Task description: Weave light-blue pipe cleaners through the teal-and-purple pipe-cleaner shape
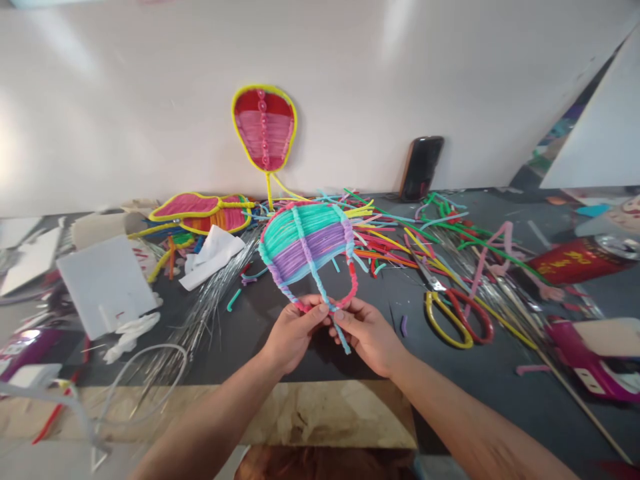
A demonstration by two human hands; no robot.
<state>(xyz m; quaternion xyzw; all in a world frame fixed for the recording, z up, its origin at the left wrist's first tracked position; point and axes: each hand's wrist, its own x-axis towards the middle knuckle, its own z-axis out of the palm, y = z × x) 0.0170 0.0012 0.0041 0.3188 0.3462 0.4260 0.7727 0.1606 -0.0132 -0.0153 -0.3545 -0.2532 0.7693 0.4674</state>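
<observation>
Between my two hands is a fan-shaped pipe-cleaner piece (pixel 320 243), its rim twisted in pink, teal, purple and light blue. Teal, purple and blue strands fill its upper part, while the lower part near my fingers is an open frame. My left hand (pixel 297 330) pinches the bottom of the frame where the blue middle stem meets the pink rim. My right hand (pixel 367 330) is closed on the same junction from the other side. The blue stem end pokes out below the fingers. Some fingertips are hidden behind the piece.
Loose coloured pipe cleaners (pixel 395 243) lie behind the piece. Scissors with yellow and red handles (pixel 457 319) rest to the right, near a red can (pixel 585 259). A phone (pixel 421 168) leans on the wall; a finished pink-and-yellow piece (pixel 265 130) stands behind. Wires (pixel 200 303) lie left.
</observation>
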